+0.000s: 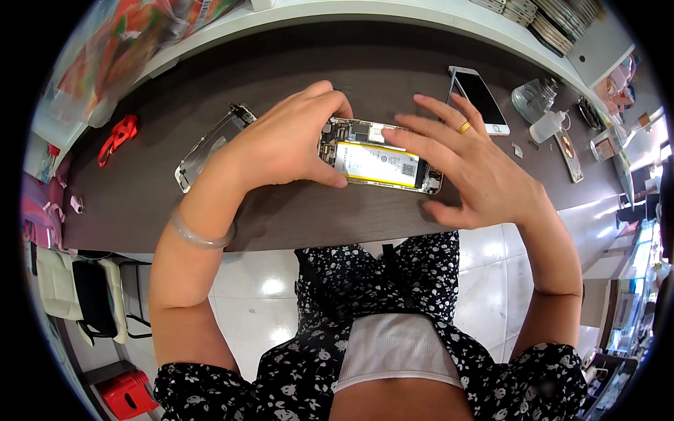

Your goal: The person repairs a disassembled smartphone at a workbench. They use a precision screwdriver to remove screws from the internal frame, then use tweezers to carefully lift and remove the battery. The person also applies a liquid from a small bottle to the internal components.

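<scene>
An opened smartphone (379, 160) lies with its inside facing up, its white, yellow-edged battery and circuit board exposed. My left hand (284, 140) grips its left end, the thumb along the near edge and the fingers over the far edge. Over the right end, my right hand (474, 165) hovers with fingers spread, its index fingertip at the board. A thin grey rod-like tool (451, 85) shows by the outer fingers of that hand; I cannot tell whether they hold it. Partly behind my left wrist rests a separate phone frame (188, 172).
A white-fronted phone (484, 99) lies beyond my right hand. To its right are a glass bottle (533, 98), a small squeeze bottle (547, 128) and a slim phone part (569, 156). A red strap (118, 139) lies at left. A white shelf (337, 12) borders the dark table's back.
</scene>
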### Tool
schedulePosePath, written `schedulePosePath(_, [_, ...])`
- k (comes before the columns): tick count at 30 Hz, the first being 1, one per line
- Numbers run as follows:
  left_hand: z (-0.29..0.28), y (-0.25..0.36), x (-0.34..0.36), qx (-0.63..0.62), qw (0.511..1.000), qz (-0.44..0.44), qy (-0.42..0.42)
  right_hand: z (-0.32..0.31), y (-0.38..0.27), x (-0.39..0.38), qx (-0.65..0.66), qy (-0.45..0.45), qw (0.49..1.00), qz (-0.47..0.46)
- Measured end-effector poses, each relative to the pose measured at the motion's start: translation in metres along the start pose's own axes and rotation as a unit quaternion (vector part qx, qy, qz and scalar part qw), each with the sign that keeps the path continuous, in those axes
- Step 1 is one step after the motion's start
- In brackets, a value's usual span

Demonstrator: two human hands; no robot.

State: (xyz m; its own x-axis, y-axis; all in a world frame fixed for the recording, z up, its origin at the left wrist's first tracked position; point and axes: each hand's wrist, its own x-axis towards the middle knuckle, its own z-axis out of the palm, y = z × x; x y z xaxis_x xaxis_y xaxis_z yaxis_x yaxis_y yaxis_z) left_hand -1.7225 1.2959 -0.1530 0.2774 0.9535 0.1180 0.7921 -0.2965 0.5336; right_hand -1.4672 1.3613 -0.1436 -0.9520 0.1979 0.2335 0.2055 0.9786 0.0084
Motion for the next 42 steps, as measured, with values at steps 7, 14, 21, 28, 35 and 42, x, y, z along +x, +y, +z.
schedulePosePath(7, [0.002,-0.005,0.0,-0.004,1.0,0.007,-0.001,0.012,0.001,0.006,0.017,0.021,0.999,0.042])
schedulePosePath(14, [0.0,-0.009,-0.001,0.013,0.998,-0.04,0.045,0.017,-0.001,0.002,0.022,0.085,0.995,0.054])
schedulePosePath(21, [0.006,-0.025,0.009,-0.157,0.986,-0.028,0.054,-0.001,-0.003,-0.012,0.053,0.209,0.973,0.077])
schedulePosePath(28, [0.016,-0.023,0.013,-0.147,0.984,0.093,0.039,-0.001,-0.01,-0.005,0.065,0.25,0.964,0.069])
schedulePosePath(35, [0.019,-0.019,0.008,-0.201,0.976,0.077,0.041,0.008,-0.014,0.004,0.085,0.255,0.96,0.078])
schedulePosePath(42, [0.017,-0.011,0.006,-0.215,0.97,0.098,0.062,0.011,-0.014,0.007,0.085,0.26,0.96,0.069])
